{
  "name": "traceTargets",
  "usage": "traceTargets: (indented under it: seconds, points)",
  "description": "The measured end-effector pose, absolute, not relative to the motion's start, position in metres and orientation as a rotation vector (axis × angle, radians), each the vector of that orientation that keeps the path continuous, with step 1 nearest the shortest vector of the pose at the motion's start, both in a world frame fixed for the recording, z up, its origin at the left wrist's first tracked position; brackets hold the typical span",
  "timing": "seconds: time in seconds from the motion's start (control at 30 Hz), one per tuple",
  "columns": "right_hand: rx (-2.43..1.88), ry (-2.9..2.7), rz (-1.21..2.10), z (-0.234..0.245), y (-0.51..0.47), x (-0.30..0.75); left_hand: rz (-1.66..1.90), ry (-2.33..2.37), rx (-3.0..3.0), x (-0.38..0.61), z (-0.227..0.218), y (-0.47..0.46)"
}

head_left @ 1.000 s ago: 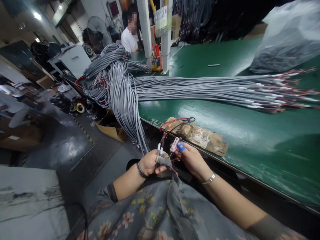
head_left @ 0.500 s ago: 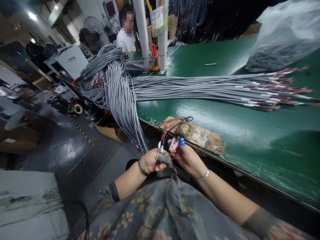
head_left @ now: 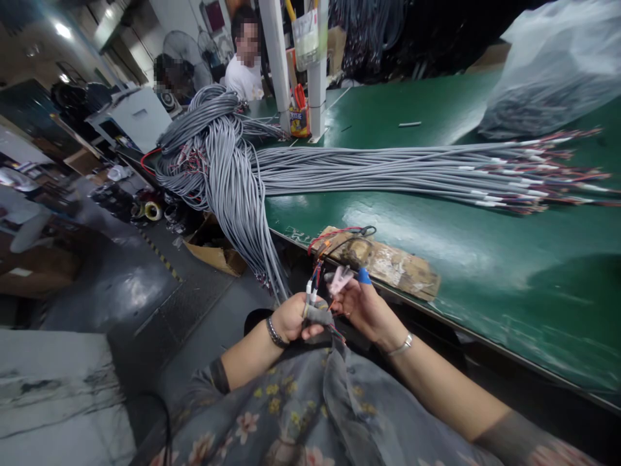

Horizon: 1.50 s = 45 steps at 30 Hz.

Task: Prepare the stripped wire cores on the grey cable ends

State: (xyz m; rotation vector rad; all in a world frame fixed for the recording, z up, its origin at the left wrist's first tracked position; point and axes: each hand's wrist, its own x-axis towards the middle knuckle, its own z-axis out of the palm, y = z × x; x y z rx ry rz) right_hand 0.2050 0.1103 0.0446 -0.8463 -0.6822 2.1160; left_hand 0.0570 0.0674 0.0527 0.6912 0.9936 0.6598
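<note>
My left hand (head_left: 291, 318) is closed around the end of a grey cable (head_left: 317, 314), from which thin coloured wires with white tips stick up. My right hand (head_left: 363, 307), with a blue cot on one fingertip, pinches a small pink connector (head_left: 340, 279) just right of those wires. Both hands hover over my lap at the near edge of the green table (head_left: 436, 226). Red and black leads run from the wires up to a worn wooden block (head_left: 388, 262) on the table edge.
A large bundle of grey cables (head_left: 339, 171) lies across the table and hangs off its left edge. A clear plastic bag (head_left: 553, 71) of parts sits far right. A white post (head_left: 317, 71) stands at the back. Another person (head_left: 245, 61) sits beyond it. A cardboard box (head_left: 213, 249) is on the floor.
My right hand has shifted slightly with the pink connector, lifting it a little beside the wire tips. The left hand keeps its grip on the cable end.
</note>
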Motion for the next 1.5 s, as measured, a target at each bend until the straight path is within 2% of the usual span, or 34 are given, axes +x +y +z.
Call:
traceTargets:
  seconds: [0.23, 0.53, 0.73, 0.93, 1.13, 1.5]
  points:
    - [-0.788, -0.743, 1.991, 0.041, 0.108, 0.203, 0.899, 1.098, 0.635, 0.070, 0.060, 0.053]
    - [-0.846, -0.690, 2.029, 0.042, 0.109, 0.203, 0.976, 1.113, 0.502, 0.079, 0.064, 0.056]
    - [-1.013, -0.910, 1.623, 0.036, 0.107, 0.203, 0.992, 1.106, 0.505, 0.082, 0.063, 0.054]
    - [-0.821, -0.673, 1.996, 0.036, 0.113, 0.199, 0.985, 1.135, 0.510, 0.083, 0.061, 0.056]
    - [-0.828, -0.520, 1.951, 0.030, 0.115, 0.195, 0.955, 1.132, 0.528, 0.084, 0.058, 0.056]
    - [-0.707, -0.573, 2.101, 0.040, 0.111, 0.204, 0.947, 1.109, 0.610, 0.077, 0.056, 0.046]
